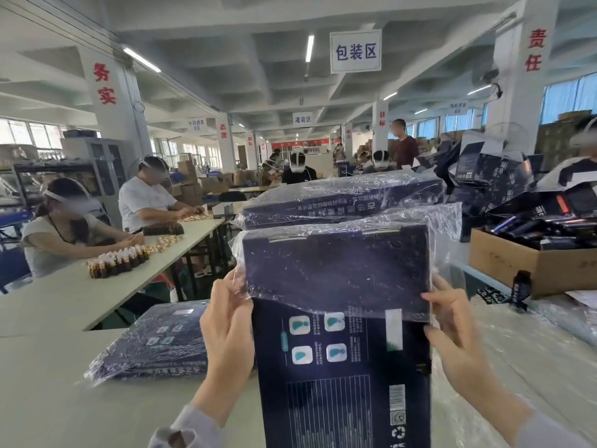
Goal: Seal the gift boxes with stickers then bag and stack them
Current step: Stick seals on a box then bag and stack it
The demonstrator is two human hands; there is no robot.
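Observation:
A dark blue gift box (345, 376) stands upright in front of me, its printed back facing the camera. A clear plastic bag (336, 270) covers its upper part. My left hand (226, 328) pinches the bag's open edge at the box's left side. On the right side, my right hand (452, 331) grips the bag's edge in the same way. A bagged box (158, 344) lies flat on the table to the left. Behind the held box is a stack of bagged boxes (342, 202).
A cardboard carton (533, 266) of dark items sits at the right, with a small dark bottle (520, 289) before it. Loose plastic sheets (529, 350) cover the table at right. Other people work at a long table (97, 279) with small bottles on the left.

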